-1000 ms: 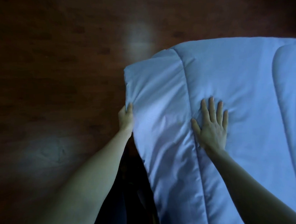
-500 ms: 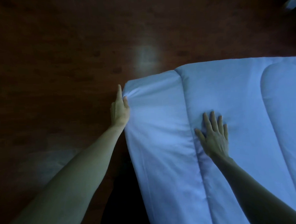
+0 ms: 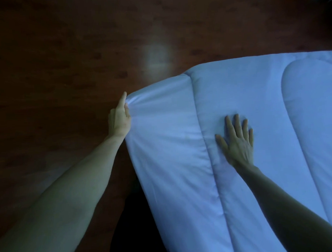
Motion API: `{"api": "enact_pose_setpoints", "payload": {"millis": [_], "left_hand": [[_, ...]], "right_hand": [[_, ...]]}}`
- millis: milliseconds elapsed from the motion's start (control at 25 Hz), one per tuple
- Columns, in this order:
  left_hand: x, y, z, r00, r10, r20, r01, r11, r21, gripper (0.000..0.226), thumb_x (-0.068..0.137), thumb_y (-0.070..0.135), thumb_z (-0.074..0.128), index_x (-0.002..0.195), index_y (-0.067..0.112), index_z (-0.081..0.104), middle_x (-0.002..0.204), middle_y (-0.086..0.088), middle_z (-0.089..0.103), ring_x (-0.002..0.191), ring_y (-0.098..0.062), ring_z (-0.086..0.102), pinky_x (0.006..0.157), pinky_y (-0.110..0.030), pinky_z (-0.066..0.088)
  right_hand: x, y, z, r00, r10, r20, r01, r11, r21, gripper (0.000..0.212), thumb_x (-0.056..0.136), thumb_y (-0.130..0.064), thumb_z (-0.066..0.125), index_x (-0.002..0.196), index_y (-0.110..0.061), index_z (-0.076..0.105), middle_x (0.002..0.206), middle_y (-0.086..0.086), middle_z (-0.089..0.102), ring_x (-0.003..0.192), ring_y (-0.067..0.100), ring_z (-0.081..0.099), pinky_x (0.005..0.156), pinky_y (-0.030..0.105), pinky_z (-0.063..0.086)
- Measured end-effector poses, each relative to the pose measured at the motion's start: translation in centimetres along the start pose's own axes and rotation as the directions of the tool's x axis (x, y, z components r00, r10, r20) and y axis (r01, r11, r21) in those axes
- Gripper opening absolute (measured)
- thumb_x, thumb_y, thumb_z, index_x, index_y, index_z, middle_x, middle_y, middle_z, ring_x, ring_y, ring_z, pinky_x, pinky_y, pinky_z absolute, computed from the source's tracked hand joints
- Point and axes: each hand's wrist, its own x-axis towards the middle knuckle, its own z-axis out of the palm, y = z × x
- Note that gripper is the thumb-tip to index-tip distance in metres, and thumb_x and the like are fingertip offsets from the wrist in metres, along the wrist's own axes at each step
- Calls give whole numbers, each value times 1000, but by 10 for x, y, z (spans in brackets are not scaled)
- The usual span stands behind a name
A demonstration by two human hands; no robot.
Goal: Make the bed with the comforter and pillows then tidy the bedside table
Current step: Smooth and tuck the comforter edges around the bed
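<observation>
Risk first: pinched at one small point only, so possible for the corner of the comforter [image 3: 237, 142] to slip out from the left hand [image 3: 118, 118] under a stronger pull, and then to drop toward the dark wooden floor [image 3: 55, 63] and hang crooked. Also possible to drag the whole cover off line, because of tension running from the pinch in folds toward 3 o'clock while the right hand [image 3: 238, 142] pins only one spot; with too light a press there, likely to shift and wrinkle along the stitched seam just at 9 o'clock of that palm. Left hand closed on the cloth at the corner, thumb and curled fingers gripping it, index finger stretched straight toward 12 o'clock along the edge. Right hand open and flat, fingers spread and straight, pressing down on the padded top, holding nothing. Comforter lying at 3 o'clock from the left hand and touching it, spreading from there to the right and lower borders of the view, directly under the right hand. Light very dim, so hard to say how much cloth sits inside the pinch, perhaps only the hem. No pillows and no bedside table in view.
</observation>
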Motion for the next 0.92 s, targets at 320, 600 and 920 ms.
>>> {"api": "enact_pose_setpoints", "payload": {"millis": [320,600,920], "left_hand": [[-2,-12,46,958,-117,262,83,987,137,48,105,27,26,152,21,24,142,-18,49,127,-42,47,106,-48,39],[-36,32,90,887,17,461,-140,962,235,60,100,45,29,154,27,9,158,-10,21,144,-33,22,115,-49,26],[-92,159,123,498,645,579,-819,570,70,59,99,46,22,154,27,9,162,-7,-3,150,-24,-3,120,-45,3]], "right_hand": [[-6,22,11,992,99,-75,-99,995,-1,74,92,-63,26,155,-29,11,164,2,5,150,32,0,120,52,0],[-55,9,38,991,-119,-54,107,977,-187,68,95,-56,35,154,-26,20,163,5,11,149,36,3,120,55,6],[-107,47,21,984,-22,-174,23,1000,5,63,97,-50,33,153,-25,21,161,3,16,150,30,9,121,47,6]]}}
